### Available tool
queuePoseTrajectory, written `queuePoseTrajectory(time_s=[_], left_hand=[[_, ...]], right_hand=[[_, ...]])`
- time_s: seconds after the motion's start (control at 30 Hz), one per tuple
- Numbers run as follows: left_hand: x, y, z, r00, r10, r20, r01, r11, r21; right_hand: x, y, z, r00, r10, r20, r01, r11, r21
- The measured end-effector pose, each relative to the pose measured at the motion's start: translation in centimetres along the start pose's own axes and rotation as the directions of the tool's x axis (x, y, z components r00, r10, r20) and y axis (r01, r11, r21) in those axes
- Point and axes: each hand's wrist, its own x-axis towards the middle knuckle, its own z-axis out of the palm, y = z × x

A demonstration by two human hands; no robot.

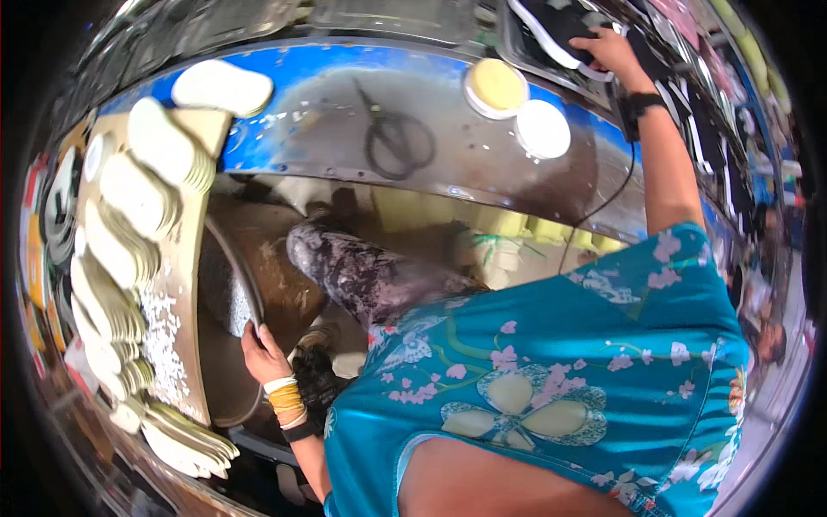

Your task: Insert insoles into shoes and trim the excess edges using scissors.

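At the top right, my right hand reaches over the conveyor side and closes on a black shoe with a white sole edge, which lies in a dark tray. The shoe's far end is partly cut off by the view. My left hand, low on the left, has its thumb and fingers on a curved dark rim. What this rim belongs to is partly hidden. Black scissors lie on the metal bench, between my hands and apart from both.
Stacks of white insoles fill a board at the left, beside scattered white scraps. A tub with yellowish contents and a white round lid sit on the bench. A dark cord hangs over its edge near my right arm.
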Motion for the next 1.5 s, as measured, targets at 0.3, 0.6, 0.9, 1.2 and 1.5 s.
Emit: queuePoseTrajectory(time_s=[0.3,0.6,0.9,1.2,1.5], left_hand=[[-1.9,0.7,-9.4,0.96,-0.109,0.258,0.274,0.559,-0.783],[-6.0,-7.4,-10.1,0.787,-0.588,-0.189,0.263,0.596,-0.759],[-9.4,-9.5,-16.3,0.695,-0.719,0.007,0.492,0.468,-0.735],[-2.0,-6.2,-10.3,0.874,-0.472,-0.118,0.486,0.84,0.24],[-13.5,-11.0,-15.4,0.909,-0.383,-0.164,0.192,0.733,-0.653]], right_hand=[[-21.9,-25.5,1.7,0.641,-0.71,-0.292,0.767,0.592,0.247],[-45.7,-40.5,17.3,-0.255,-0.959,-0.126,0.805,-0.282,0.521],[-29.7,-34.0,14.6,0.575,-0.795,0.192,0.751,0.606,0.262],[-19.2,-23.4,18.8,0.949,-0.24,0.206,0.297,0.899,-0.322],[-25.4,-30.2,12.5,0.443,-0.715,0.541,-0.281,0.462,0.841]])
